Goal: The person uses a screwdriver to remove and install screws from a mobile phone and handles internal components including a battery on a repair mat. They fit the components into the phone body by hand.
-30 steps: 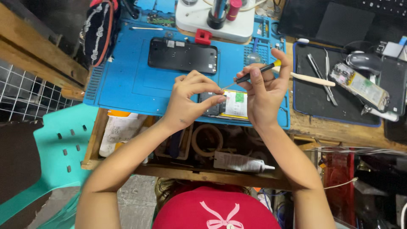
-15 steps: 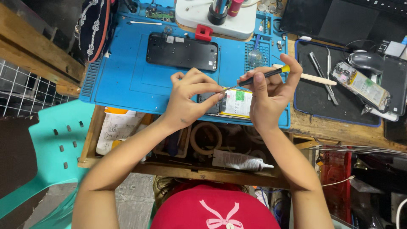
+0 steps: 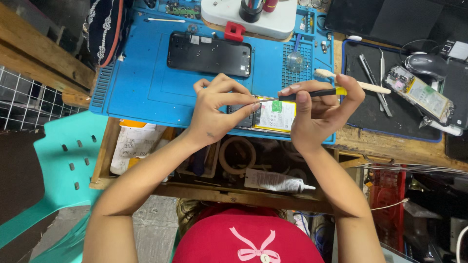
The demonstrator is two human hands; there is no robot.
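Left hand (image 3: 217,109): at the centre of the frame, fingers curled down onto the left end of a small phone part (image 3: 273,117), pinching its edge.
Right hand (image 3: 319,109): just right of centre, closed around a thin tool (image 3: 312,92) with a black shaft and yellow end, held nearly level, its tip pointing left toward the left fingertips.
Phone part: flat, white and yellow with a green patch, lying on the lower edge of the blue mat (image 3: 146,83), between the two hands.
Black phone (image 3: 208,53): face down on the mat, above the hands, well apart from them.
Counter (image 3: 390,146): wooden; a black mat (image 3: 370,117) at the right carries tweezers (image 3: 373,73) and a second opened device (image 3: 421,95).
Drawer (image 3: 161,187): open below the mat, holding a white glue tube (image 3: 275,181) and a tape roll (image 3: 237,156).
Chair (image 3: 63,156): teal, at lower left.
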